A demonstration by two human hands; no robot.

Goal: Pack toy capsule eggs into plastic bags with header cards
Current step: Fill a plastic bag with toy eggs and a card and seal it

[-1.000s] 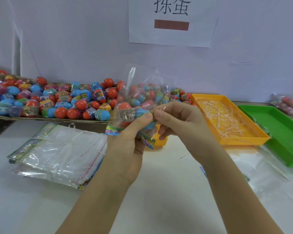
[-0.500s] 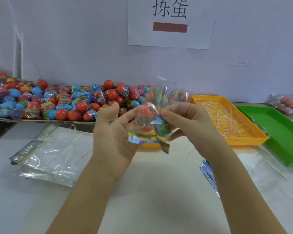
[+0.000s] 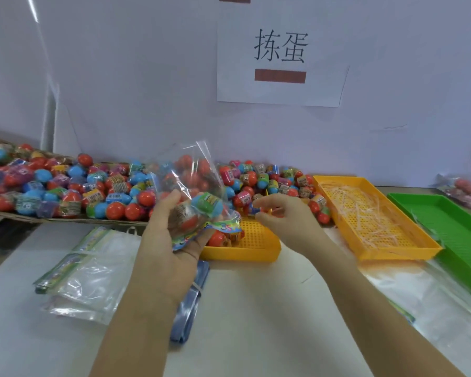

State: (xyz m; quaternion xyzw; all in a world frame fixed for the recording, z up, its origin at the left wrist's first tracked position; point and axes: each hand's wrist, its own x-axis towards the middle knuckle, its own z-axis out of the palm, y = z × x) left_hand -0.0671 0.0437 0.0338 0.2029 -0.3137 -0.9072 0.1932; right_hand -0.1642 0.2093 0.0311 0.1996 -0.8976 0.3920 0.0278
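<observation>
Left hand (image 3: 169, 240) grips the plastic bag (image 3: 191, 170) at its header card (image 3: 218, 227), clear end up toward 12 o'clock, presumably so the loaded eggs (image 3: 206, 206) settle against the card. At its 3 o'clock, right hand (image 3: 283, 219) pinches a capsule egg (image 3: 253, 208) above the small orange tray (image 3: 256, 240), likely next in.

The white table (image 3: 256, 308) carries a cardboard sheet (image 3: 25, 217) heaped with capsule eggs (image 3: 65, 191) at ten o'clock; a stack of empty header-card bags (image 3: 93, 278) at eight; a blue bundle (image 3: 191, 308) near the middle; a small yellow tray (image 3: 245, 251) at twelve; a larger yellow tray (image 3: 408, 248) at two, touching a green tray (image 3: 460, 240) at three; clear bags (image 3: 419, 295) at four.
</observation>
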